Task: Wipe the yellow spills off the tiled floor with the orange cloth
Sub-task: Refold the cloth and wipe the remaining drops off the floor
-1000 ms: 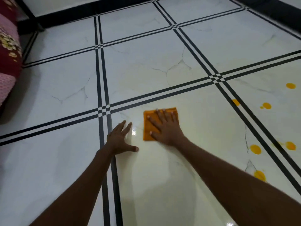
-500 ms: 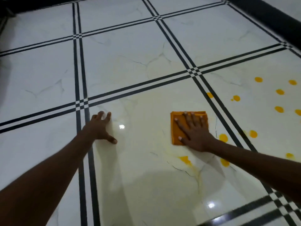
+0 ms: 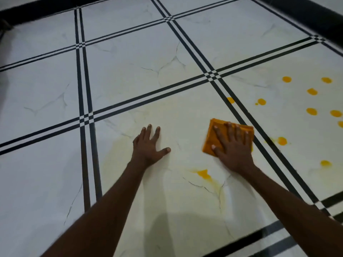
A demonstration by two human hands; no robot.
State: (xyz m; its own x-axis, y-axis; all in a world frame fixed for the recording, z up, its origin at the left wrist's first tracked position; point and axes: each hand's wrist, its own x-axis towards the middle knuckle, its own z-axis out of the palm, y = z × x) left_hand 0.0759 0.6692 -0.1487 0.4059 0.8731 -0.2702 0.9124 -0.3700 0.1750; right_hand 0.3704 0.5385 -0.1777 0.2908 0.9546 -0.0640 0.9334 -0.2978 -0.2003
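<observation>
- Right hand (image 3: 234,149) presses flat, fingers spread, on the folded orange cloth (image 3: 213,140) beside the black tile lines.
- Left hand (image 3: 148,145) rests splayed on the tiled floor (image 3: 130,75).
- Yellow spills (image 3: 311,91) dot the tile further right.

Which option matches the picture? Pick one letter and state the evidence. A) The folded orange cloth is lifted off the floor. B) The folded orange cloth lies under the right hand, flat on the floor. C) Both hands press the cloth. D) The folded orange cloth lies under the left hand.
B: the right hand lies with spread fingers on the folded orange cloth, while the left hand rests on the bare white tiled floor.
</observation>
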